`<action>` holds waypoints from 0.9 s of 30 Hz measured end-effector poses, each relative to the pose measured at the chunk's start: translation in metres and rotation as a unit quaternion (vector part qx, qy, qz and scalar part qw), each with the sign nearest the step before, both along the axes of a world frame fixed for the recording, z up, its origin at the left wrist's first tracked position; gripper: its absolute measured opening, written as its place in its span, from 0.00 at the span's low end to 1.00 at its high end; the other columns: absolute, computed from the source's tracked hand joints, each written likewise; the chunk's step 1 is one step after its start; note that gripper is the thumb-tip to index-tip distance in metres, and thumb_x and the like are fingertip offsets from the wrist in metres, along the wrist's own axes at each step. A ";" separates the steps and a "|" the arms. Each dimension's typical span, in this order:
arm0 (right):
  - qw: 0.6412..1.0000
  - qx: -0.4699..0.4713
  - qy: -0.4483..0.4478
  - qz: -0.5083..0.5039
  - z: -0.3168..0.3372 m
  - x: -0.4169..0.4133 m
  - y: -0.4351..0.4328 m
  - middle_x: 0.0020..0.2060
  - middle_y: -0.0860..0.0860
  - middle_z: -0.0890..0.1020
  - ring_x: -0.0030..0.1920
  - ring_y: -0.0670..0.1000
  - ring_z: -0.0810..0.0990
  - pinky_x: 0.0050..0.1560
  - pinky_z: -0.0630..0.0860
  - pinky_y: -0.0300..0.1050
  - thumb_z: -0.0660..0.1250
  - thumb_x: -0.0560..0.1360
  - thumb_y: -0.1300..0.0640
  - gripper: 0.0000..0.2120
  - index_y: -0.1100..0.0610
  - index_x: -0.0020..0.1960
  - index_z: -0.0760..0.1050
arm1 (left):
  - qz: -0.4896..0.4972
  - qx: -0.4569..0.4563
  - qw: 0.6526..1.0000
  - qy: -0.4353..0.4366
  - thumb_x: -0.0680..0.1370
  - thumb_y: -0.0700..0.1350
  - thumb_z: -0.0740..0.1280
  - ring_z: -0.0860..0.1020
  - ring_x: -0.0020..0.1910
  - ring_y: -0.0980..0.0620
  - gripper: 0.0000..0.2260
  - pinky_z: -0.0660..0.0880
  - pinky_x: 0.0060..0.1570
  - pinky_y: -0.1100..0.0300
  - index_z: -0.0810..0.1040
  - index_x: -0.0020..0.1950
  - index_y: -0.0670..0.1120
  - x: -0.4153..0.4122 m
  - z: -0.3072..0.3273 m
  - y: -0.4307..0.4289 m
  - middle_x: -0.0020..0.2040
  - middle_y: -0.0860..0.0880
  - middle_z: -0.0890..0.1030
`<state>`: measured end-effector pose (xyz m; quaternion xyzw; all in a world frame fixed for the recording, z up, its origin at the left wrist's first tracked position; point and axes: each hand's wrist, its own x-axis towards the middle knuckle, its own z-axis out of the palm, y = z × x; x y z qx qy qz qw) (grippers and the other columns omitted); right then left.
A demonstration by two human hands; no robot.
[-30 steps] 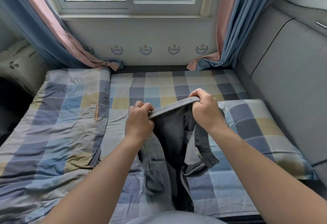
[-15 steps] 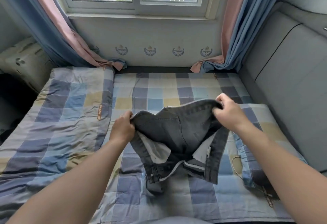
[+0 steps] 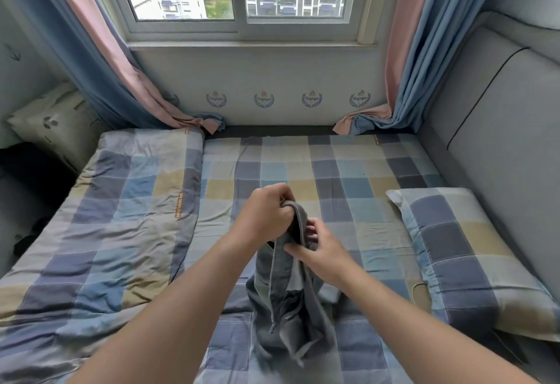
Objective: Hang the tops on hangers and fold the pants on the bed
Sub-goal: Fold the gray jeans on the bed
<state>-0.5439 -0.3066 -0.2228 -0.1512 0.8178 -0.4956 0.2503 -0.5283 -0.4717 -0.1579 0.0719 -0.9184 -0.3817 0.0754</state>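
Observation:
A pair of dark grey denim pants (image 3: pixel 288 305) hangs bunched over the checked bed (image 3: pixel 333 171), its lower part resting on the sheet near the front edge. My left hand (image 3: pixel 266 217) grips the top of the waistband, fingers closed round it. Just below and to the right, my right hand (image 3: pixel 318 250) pinches the folded waistband and the fabric beside it. The two halves of the waistband lie together, so the pants hang as a narrow strip. No tops or hangers are in view.
A folded checked quilt (image 3: pixel 100 232) covers the bed's left half. A checked pillow (image 3: pixel 472 256) lies at the right, against a grey padded headboard (image 3: pixel 500 129). Curtains (image 3: pixel 406 59) hang at both sides of the window, their ends on the mattress's far edge.
The hands were apart, holding the waistband spread wide. They have come together at the middle, folding the pants in half lengthwise, and the view has tilted up a little.

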 end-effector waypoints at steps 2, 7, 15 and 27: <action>0.998 0.020 0.052 -0.023 0.000 -0.002 -0.007 0.47 0.42 0.82 0.49 0.46 0.81 0.46 0.78 0.41 0.68 0.72 0.42 0.13 0.43 0.55 0.74 | -0.003 -0.006 1.000 -0.001 0.72 0.38 0.62 0.77 0.39 0.53 0.09 0.71 0.34 0.60 0.77 0.39 0.51 -0.001 0.005 -0.002 0.38 0.53 0.79; 0.962 0.197 0.181 -0.054 -0.004 -0.023 -0.002 0.36 0.48 0.75 0.38 0.57 0.74 0.31 0.66 0.47 0.61 0.77 0.59 0.11 0.48 0.38 0.67 | 0.049 -0.070 0.996 0.018 0.72 0.39 0.64 0.75 0.38 0.51 0.07 0.70 0.33 0.59 0.76 0.40 0.51 -0.012 0.003 -0.019 0.36 0.53 0.77; 0.889 0.375 0.228 -0.133 0.003 -0.085 0.043 0.40 0.50 0.74 0.40 0.58 0.73 0.37 0.66 0.45 0.56 0.72 0.69 0.11 0.53 0.43 0.70 | 0.239 -0.220 0.939 -0.112 0.75 0.34 0.62 0.74 0.44 0.43 0.09 0.70 0.40 0.53 0.74 0.47 0.48 0.004 -0.050 -0.100 0.49 0.45 0.79; 0.881 0.364 0.211 -0.215 -0.016 -0.122 0.108 0.47 0.55 0.75 0.43 0.58 0.72 0.44 0.67 0.48 0.61 0.73 0.69 0.10 0.54 0.45 0.72 | 0.389 -0.072 0.902 -0.172 0.74 0.36 0.65 0.73 0.45 0.41 0.06 0.69 0.45 0.53 0.72 0.44 0.47 0.032 -0.079 -0.157 0.45 0.43 0.77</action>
